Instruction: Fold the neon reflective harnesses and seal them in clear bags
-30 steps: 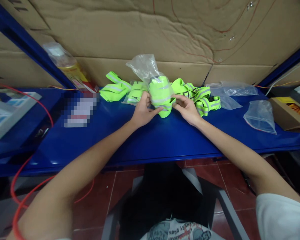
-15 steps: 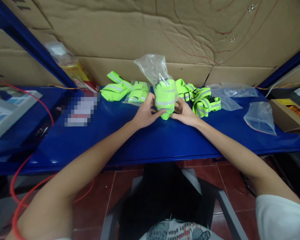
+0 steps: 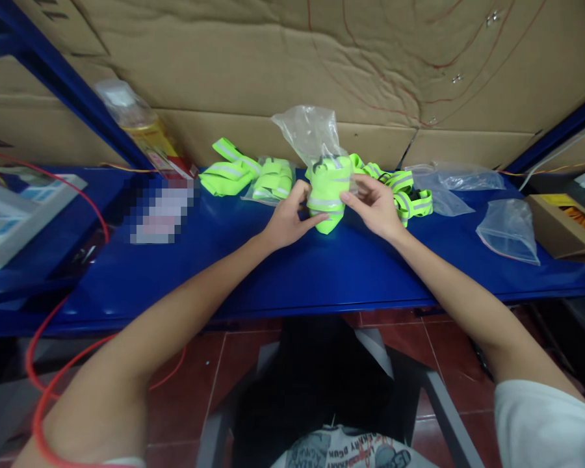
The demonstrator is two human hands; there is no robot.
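Observation:
Between my two hands, a folded neon-yellow reflective strap with grey stripes sits in a clear plastic bag, whose upper part stands up loosely. My left hand grips its left side, thumb across the lower front. On the other side my right hand holds the right edge, with the thumb on the front face. Just left lies another bagged strap, and beyond it a loose folded strap. Behind my right hand, more loose straps with black buckles are partly hidden.
Clear bags and a zip bag lie on the blue tabletop at right, beside a cardboard box. A bottle stands back left. A red hose loops at left; cardboard lines the back.
The bagged strap has shifted slightly right. My right hand has moved up and right, bringing its thumb from the lower edge onto the front face; my left hand keeps its grip.

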